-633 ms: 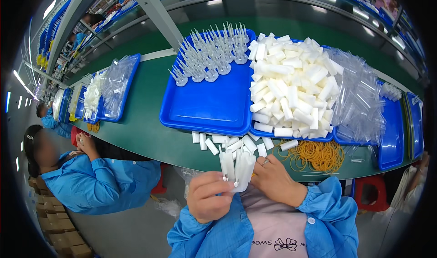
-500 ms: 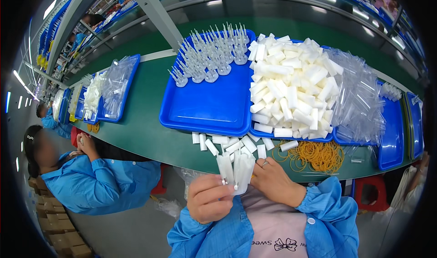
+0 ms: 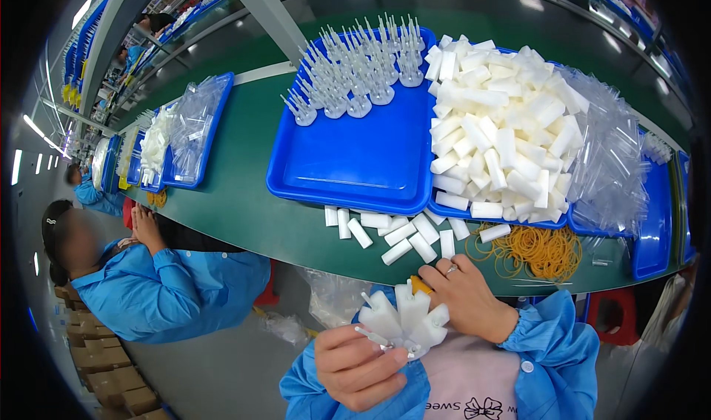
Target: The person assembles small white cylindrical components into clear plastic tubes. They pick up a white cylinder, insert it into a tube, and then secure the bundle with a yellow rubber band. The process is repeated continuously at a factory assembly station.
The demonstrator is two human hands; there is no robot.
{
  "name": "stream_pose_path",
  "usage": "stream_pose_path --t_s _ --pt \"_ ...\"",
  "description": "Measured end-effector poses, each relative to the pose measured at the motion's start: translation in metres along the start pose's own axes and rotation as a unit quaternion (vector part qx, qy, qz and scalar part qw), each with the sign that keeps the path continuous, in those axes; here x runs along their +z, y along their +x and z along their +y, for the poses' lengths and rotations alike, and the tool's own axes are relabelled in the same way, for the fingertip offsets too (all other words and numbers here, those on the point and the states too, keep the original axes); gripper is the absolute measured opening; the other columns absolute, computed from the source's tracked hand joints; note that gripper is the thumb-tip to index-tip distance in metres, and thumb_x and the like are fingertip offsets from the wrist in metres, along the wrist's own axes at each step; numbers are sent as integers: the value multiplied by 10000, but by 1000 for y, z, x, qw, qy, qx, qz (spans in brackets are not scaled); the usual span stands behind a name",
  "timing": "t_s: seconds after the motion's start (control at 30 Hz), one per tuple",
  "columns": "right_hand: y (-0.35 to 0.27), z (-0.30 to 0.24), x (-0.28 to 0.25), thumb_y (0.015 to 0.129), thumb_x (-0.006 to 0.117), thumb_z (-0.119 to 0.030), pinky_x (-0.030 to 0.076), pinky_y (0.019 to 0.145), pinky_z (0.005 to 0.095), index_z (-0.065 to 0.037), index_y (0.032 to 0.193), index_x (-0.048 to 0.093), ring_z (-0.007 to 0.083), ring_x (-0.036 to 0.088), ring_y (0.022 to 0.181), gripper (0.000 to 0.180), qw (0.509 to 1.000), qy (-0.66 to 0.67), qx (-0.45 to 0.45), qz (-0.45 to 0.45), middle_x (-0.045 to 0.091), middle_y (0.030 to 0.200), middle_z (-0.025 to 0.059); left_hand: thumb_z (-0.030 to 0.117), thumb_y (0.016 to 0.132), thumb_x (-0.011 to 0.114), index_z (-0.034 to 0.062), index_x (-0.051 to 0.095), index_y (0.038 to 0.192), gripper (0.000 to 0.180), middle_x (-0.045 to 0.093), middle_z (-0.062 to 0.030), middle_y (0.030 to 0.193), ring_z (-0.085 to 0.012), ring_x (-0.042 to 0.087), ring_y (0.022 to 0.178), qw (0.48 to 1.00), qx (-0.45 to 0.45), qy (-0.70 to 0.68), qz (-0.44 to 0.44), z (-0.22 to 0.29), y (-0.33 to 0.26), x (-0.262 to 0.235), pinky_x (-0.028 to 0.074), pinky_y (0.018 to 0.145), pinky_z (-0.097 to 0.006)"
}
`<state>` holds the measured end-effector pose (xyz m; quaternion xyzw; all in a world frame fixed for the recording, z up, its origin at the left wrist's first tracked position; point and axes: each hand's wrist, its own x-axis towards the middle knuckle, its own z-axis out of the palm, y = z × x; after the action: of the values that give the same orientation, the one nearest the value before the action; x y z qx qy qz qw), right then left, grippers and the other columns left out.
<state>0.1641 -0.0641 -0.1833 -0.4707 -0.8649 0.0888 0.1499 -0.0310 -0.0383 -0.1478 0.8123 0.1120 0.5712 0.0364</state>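
My left hand [image 3: 361, 367] grips a clear pronged holder by its round base. White cylinders [image 3: 412, 312] stand on this holder, fanned outward and facing up. Beside it, my right hand [image 3: 470, 298] has its fingers curled, a ring on one of them. A small yellow-orange piece [image 3: 420, 284] shows by its fingertips, against the fanned cylinders; whether the fingers pinch it is unclear. Just beyond, several loose white cylinders [image 3: 400, 233] lie along the table's near edge. A heap of yellow rubber bands [image 3: 544, 253] lies to the right of them.
A blue tray [image 3: 348, 175] holds upright clear pronged holders [image 3: 359, 72] at its back. To its right are a tall pile of white cylinders [image 3: 503, 135] and a heap of clear plastic tubes [image 3: 607, 161]. A co-worker in blue [image 3: 163, 287] sits at the left.
My left hand has lowered and tipped the holder, so its white cylinders now spread toward the view. My right hand has shifted slightly right and down. The whole view has moved a little.
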Motion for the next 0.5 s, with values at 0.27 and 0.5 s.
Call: stream_pose_path --t_s 0.27,0.5 --pt "2 0 1 721 554 -146 342 705 307 -94 853 648 177 472 819 171 1000 12 6 -7 492 893 36 158 886 593 135 309 1375 567 564 -112 1080 -294 558 893 989 -51 -52 -131 7 6 -16 487 775 -387" --pt "0 -1 1 720 550 -155 348 730 307 -98 907 659 181 471 828 224 1000 19 11 -8 496 918 40 107 678 728 204 548 819 249 602 51 855 -155 495 785 999 -31 -40 6 -3 -7 0 456 691 -298"
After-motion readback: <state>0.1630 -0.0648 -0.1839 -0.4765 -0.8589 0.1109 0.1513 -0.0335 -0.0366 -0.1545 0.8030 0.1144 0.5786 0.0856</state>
